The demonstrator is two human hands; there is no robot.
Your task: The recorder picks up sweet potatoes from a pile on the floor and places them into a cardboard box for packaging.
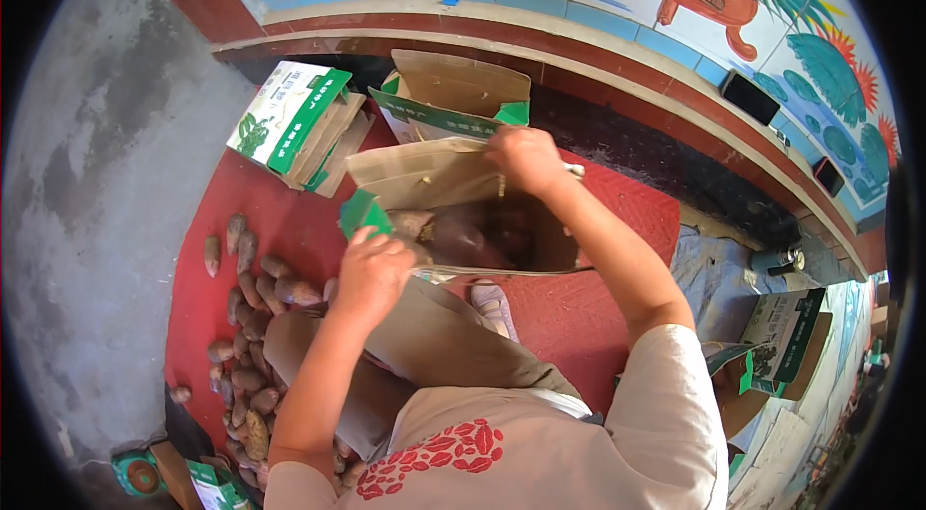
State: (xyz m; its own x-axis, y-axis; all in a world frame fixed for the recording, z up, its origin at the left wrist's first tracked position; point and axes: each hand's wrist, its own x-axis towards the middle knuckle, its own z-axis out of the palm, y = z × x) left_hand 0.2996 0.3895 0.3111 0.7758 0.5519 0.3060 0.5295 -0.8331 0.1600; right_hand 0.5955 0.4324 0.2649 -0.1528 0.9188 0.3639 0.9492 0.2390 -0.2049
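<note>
An open cardboard box (424, 173) stands in front of me with its far brown flap raised. Large brown tubers (455, 238) lie inside, partly in shadow. At the box's near left corner, beside a small green flap (365, 213), my left hand (371, 274) is closed on the box edge. My right hand (529, 158) reaches across the opening, its fingers closed over the right end of the raised far flap. Just behind is a second open box (439, 115), green and white with brown flaps.
Many loose tubers (253, 380) are heaped on the red mat (207, 250) by my left leg. A white-and-green carton (289, 120) stands far left, and another box (781, 336) is at right. A tiled wall with a ledge runs behind, with two phone-like dark devices (750, 98) against it.
</note>
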